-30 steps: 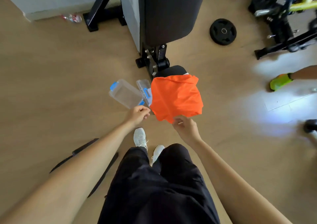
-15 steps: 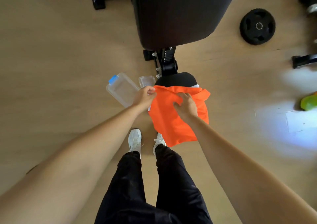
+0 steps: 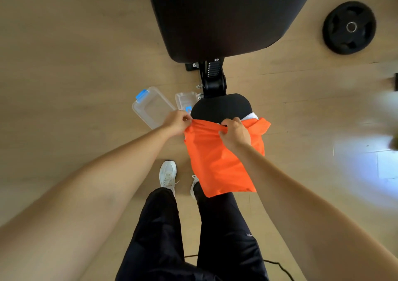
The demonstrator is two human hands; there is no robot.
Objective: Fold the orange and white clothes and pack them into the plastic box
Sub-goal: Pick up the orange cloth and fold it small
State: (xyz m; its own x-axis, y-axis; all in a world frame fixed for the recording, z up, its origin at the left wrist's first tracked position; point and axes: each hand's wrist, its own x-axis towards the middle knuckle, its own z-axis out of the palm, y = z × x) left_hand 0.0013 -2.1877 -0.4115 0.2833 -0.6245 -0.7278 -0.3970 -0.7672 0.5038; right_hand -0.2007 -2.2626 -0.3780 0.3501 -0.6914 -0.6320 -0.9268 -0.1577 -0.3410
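An orange cloth (image 3: 217,162) hangs over the near edge of the black bench seat (image 3: 221,106) and drapes down toward my legs. My left hand (image 3: 176,122) pinches its top left corner. My right hand (image 3: 234,132) grips the top edge a little further right. A bit of white cloth (image 3: 251,116) peeks out on the seat behind the orange one. The clear plastic box (image 3: 150,108) with a blue clip lies on the floor left of the seat, with its clear lid (image 3: 186,101) beside it.
The big black backrest pad (image 3: 226,16) of the bench fills the top middle. A black weight plate (image 3: 349,28) lies on the wooden floor at the upper right. My white shoes (image 3: 168,174) stand below the seat. A black cable (image 3: 277,265) runs along the floor at the bottom.
Both hands moved from the cloth's near edge up to its far edge on the seat. The orange cloth, held spread out before, now hangs down from the seat toward my legs.
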